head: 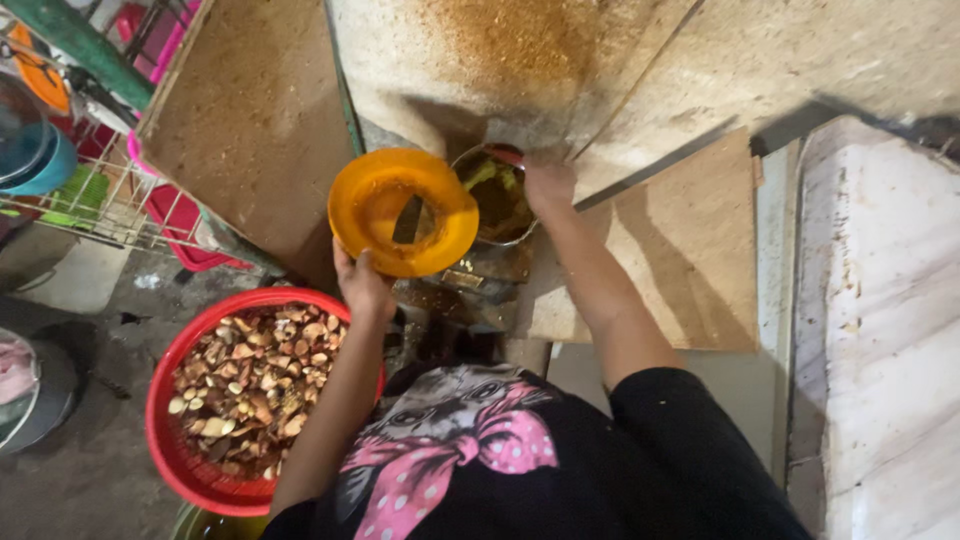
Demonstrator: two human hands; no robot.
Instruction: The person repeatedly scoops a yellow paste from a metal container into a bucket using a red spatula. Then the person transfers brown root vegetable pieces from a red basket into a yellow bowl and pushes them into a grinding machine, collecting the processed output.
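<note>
The left hand (362, 283) is gripping the lower edge of a round orange plastic lid (403, 211), holding it tilted up just beside a round metal pot (497, 197) of dark brownish contents. The right hand (549, 186) is resting on the pot's far rim, seemingly clasping it, though its fingers are hard to make out. Below the left forearm, a red plastic basket (190, 465) of brown and cream chopped pieces is sitting on the grey floor (80, 480).

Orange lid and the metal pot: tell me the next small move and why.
Probably lower the orange lid onto the metal pot: the left hand holds it tilted just beside the open pot, while the right hand grips the rim.
</note>
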